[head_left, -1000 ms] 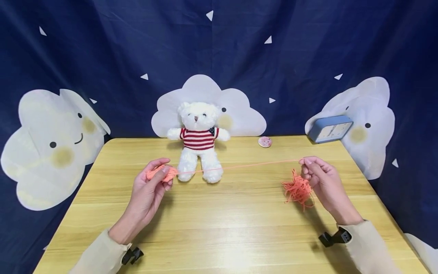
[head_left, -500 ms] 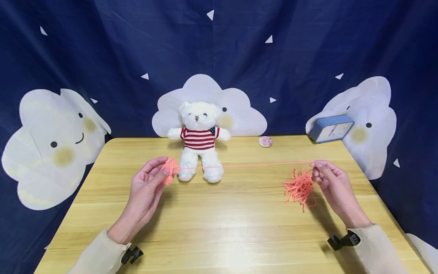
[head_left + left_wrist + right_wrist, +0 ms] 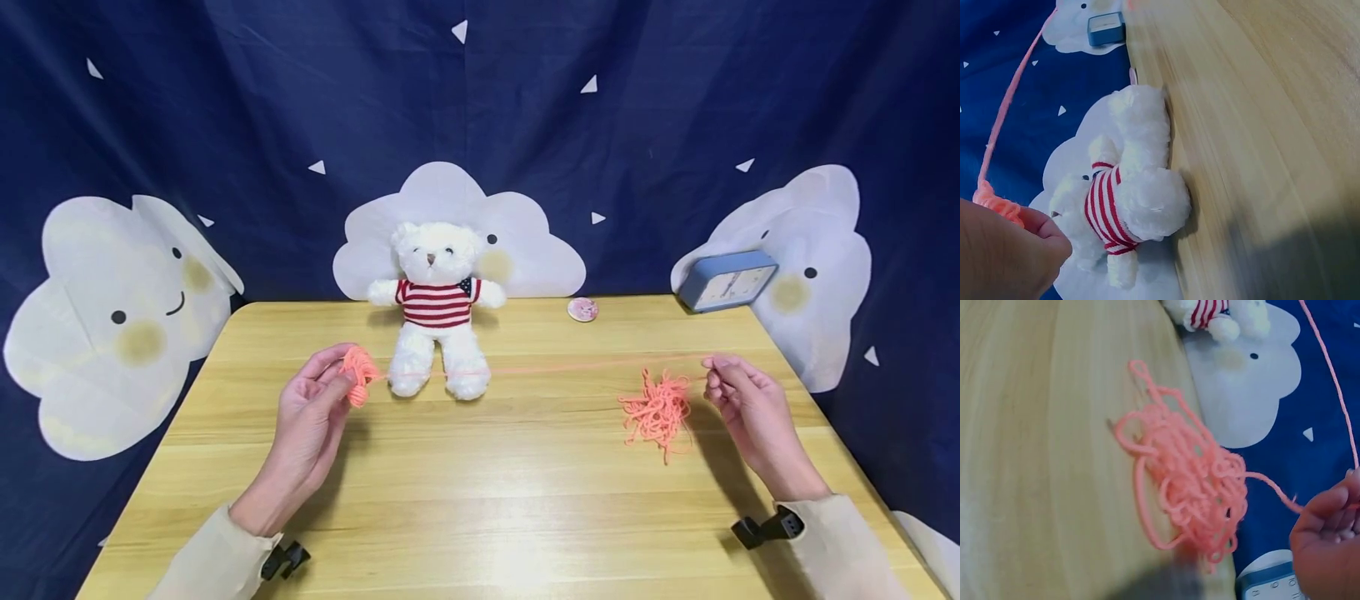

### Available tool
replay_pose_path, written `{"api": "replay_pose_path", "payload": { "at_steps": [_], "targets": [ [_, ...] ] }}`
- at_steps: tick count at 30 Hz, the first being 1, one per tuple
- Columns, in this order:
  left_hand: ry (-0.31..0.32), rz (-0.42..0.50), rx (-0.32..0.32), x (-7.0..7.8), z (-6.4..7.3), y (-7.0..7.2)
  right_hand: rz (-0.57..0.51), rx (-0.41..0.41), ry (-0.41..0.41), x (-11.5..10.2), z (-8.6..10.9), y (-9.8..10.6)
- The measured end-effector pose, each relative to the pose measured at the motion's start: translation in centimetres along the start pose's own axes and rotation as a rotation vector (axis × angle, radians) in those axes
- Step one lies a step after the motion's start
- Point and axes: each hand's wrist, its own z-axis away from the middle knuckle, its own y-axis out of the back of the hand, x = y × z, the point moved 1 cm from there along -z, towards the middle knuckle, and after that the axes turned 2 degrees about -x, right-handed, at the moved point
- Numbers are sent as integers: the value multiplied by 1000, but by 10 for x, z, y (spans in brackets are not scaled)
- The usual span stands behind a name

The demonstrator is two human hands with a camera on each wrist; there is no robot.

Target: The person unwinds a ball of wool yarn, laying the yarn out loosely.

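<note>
- Left hand (image 3: 309, 421): fingers gripped wound yarn (image 3: 359, 379) above the desk (image 3: 465, 475).
- Right hand (image 3: 765, 417): fingers pinched the strand (image 3: 1004, 111); tangle (image 3: 657, 410) beside (resting or hanging, I couldn't tell).
- Technique: I judged gentle, even tension best.

white teddy bear (image 3: 437, 302) | round pink badge (image 3: 582, 310) | blue clock (image 3: 727, 282) | wooden table (image 3: 465, 475) | navy curtain (image 3: 262, 92)

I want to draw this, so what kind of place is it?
Maybe a cosy play or craft corner, though I can't be sure. A dark blue cloth with cloud pictures hangs behind a wood-grain table, and a white teddy bear is there too.
</note>
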Motion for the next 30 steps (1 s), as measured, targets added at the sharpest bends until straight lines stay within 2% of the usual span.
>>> {"api": "replay_pose_path", "payload": {
  "at_steps": [3, 7, 12, 16, 17, 20, 24, 25, 27, 30],
  "targets": [
    [-18, -4, 7, 0, -1, 0, 49, 33, -54, 3, 0, 9],
    [-37, -16, 17, 0, -1, 1, 216, 75, -153, 6, -1, 21],
    [-21, 47, -54, -2, -2, 2, 413, 76, -267, 6, -2, 32],
    [-15, 47, -108, -4, -3, 2, 531, 55, -308, 10, -3, 34],
    [-14, 43, -116, -4, -3, 2, 554, 60, -308, 11, -2, 33],
    [-11, 42, -132, -5, -4, 2, 713, 106, -282, 14, -1, 24],
    [-9, 41, -145, -6, -3, 0, 923, 232, -177, 19, 4, 1],
    [-9, 37, -150, -6, -3, 0, 932, 253, -139, 21, 5, -7],
    [-8, 28, -156, -6, -3, -1, 893, 240, -77, 26, 7, -23],
    [0, 2, -166, -6, -2, -1, 772, 98, -62, 36, 10, -48]
  ]
}}
